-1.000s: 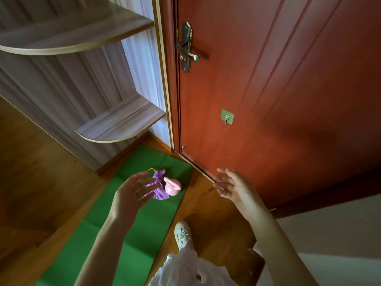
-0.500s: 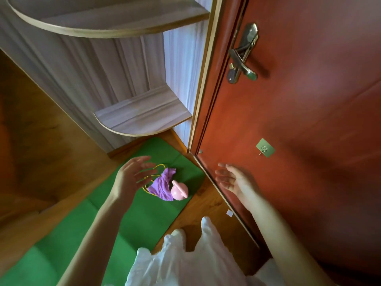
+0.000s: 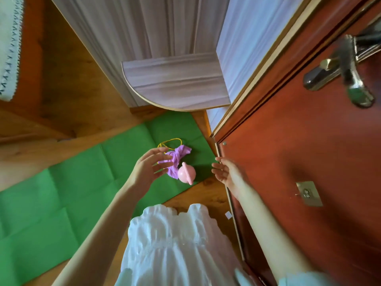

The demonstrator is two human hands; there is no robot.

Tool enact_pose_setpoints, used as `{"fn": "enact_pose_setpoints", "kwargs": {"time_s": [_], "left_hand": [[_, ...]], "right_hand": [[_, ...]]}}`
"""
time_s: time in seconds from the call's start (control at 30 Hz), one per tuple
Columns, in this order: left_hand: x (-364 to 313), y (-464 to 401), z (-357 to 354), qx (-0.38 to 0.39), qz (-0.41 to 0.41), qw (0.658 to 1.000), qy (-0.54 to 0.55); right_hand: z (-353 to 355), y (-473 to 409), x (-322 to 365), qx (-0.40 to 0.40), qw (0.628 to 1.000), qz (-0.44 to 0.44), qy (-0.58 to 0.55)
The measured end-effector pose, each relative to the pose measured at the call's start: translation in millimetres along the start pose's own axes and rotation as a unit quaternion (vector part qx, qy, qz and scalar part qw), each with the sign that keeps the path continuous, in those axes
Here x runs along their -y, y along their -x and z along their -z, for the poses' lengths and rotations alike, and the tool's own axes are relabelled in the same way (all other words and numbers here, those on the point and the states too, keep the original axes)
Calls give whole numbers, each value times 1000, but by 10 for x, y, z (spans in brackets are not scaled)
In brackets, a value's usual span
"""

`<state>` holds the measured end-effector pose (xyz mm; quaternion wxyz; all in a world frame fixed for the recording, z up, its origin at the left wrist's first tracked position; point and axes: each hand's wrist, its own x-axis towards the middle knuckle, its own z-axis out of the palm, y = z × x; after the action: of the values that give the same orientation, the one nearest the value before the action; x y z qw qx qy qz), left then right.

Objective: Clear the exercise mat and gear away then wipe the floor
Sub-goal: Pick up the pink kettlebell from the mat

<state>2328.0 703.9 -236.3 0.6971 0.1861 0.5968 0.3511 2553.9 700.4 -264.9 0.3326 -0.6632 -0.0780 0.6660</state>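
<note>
Both hands open and empty: left hand (image 3: 146, 168) reaching over the purple cloth (image 3: 176, 162) and pink weight (image 3: 186, 173) on the green mat (image 3: 61, 195), right hand (image 3: 225, 172) by the door (image 3: 309, 141). Gear pickup looks next.

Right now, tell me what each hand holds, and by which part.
Nothing. The left hand and right hand are both open and empty.

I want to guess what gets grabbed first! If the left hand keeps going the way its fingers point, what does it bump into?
Probably the purple cloth, lying just past the left hand beside the pink kettlebell; depth is unclear.
</note>
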Motion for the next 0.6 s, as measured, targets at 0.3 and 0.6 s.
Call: {"fn": "enact_pose_setpoints", "kwargs": {"time_s": [0.3, 0.6], "left_hand": [[735, -1137, 216, -57, 41, 997, 34], [1714, -2282, 564, -63, 92, 991, 73]], "right_hand": [[-137, -1463, -309, 6, 993, -22, 113], [-57, -2719, -1229, -10, 967, -84, 242]]}}
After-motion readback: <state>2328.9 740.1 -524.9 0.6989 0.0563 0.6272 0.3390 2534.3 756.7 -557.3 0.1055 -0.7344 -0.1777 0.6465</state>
